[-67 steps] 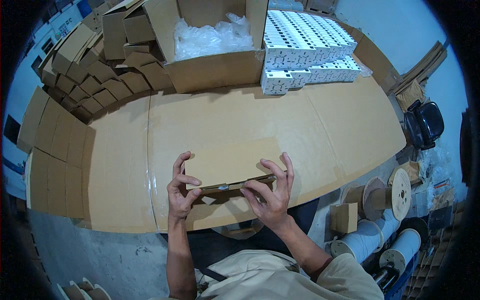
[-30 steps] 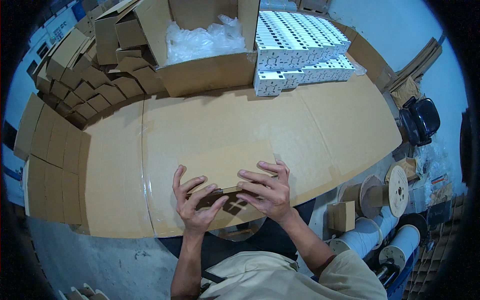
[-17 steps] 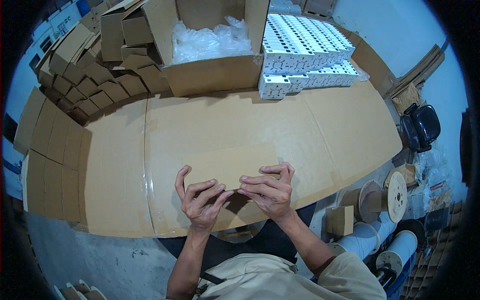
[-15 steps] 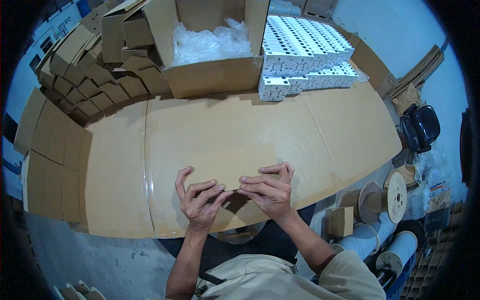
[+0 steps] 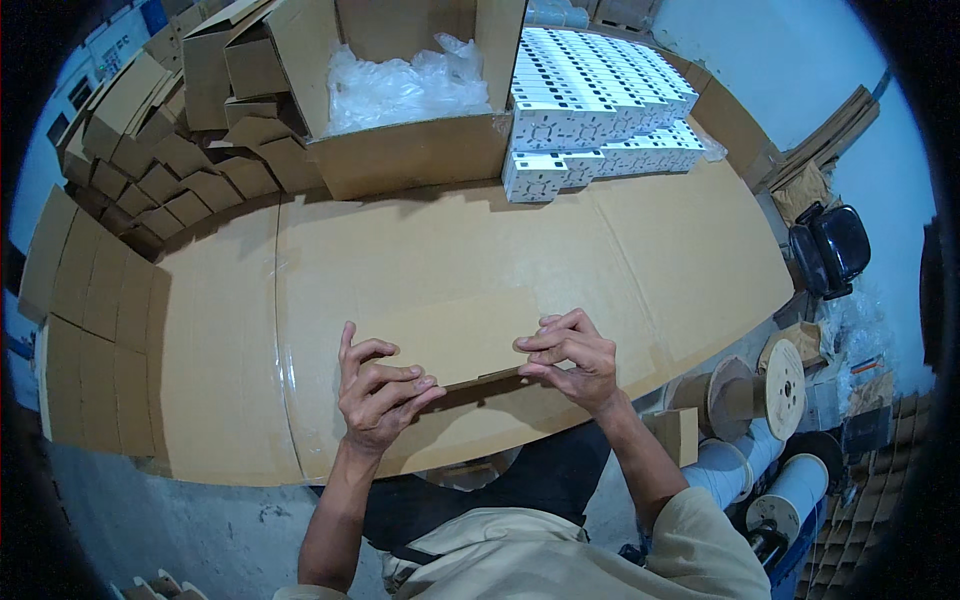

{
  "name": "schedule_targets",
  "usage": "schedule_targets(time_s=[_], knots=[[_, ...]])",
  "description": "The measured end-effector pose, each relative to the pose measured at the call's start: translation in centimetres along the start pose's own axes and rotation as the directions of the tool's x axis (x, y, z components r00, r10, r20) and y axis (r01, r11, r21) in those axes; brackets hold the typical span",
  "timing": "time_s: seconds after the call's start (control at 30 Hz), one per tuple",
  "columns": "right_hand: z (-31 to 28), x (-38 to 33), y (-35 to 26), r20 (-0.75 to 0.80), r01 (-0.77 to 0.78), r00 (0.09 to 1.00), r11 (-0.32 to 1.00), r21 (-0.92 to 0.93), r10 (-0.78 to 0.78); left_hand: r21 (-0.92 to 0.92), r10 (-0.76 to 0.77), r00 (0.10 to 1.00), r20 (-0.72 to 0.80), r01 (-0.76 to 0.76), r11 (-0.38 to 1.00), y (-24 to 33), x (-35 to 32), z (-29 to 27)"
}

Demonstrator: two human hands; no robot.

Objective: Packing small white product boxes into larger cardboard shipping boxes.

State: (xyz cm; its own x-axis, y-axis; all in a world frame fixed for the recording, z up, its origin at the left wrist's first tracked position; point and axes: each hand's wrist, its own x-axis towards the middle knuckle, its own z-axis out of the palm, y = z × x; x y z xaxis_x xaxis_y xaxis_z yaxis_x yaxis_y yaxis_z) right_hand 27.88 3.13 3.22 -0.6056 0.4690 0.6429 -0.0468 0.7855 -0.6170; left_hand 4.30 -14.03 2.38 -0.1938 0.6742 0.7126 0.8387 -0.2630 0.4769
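A small brown cardboard box (image 5: 455, 335) lies low over the table in front of me, with its broad plain face up and a narrow side toward me. At the near left corner, my left hand (image 5: 378, 398) has its thumb and fingers closed on the edge. My right hand (image 5: 575, 362) pinches the near right corner between thumb and fingers. Both hands grip the same box, a box's width apart. Its underside is hidden, and a dark shadow lies beneath the near edge.
Cardboard sheeting covers the table (image 5: 600, 300). At the back stands an open carton (image 5: 415, 165) of clear plastic bags (image 5: 410, 88), beside stacked white patterned boxes (image 5: 600, 105). Brown boxes (image 5: 185, 185) pile up at back left, more (image 5: 95, 330) at the left edge. Wire spools (image 5: 785, 390) stand right.
My hands have moved apart along the near edge, the right one sliding to the right corner. The box's near side shows more now. The whole view has shifted slightly.
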Motion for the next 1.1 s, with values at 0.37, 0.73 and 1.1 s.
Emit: schedule_targets(time_s=[0.37,0.73,1.1], knots=[[-1.0,-0.8,1.5,0.121,-0.11,0.989,0.979,0.171,0.09,-0.016,-0.039,0.991,0.128,0.041,0.999,-0.2,-0.1,-1.5],[-0.4,-4.3,1.5,-0.084,-0.456,0.84,0.783,0.423,0.535,-0.343,-0.381,0.887,0.262,0.455,0.822,-4.6,-2.7,-1.8],[0.1,-4.7,1.5,-0.12,-0.526,0.796,0.776,0.349,0.593,-0.135,-0.398,0.899,-0.184,0.378,0.916,-4.1,1.0,-15.2]])
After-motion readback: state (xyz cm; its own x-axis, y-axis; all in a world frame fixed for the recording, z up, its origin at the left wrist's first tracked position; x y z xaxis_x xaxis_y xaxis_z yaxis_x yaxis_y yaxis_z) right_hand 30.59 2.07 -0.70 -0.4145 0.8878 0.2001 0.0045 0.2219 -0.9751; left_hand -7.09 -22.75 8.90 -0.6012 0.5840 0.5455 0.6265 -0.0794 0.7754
